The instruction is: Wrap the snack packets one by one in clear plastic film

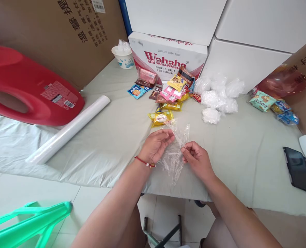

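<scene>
**Two hands pinch clear plastic film [176, 168] near the front edge of the tabletop [246, 179]**

The left hand [158, 146] and right hand [196, 158] each press thumb and fingers together on the thin, crinkled film, between the front edge and the glossy snack packets [160, 118], which overlap too much to count. Smooth cloth [256, 141] runs from the right hand to one black phone [299, 169] by the right edge; leftward it reaches one white cylindrical roll [70, 129], slanting toward the front edge. Behind the packets stands one cardboard Wahaha carton [165, 51], with one paper cup [124, 61] at its left and crumpled, rounded plastic bundles [211, 115] clustered toward its right.
</scene>
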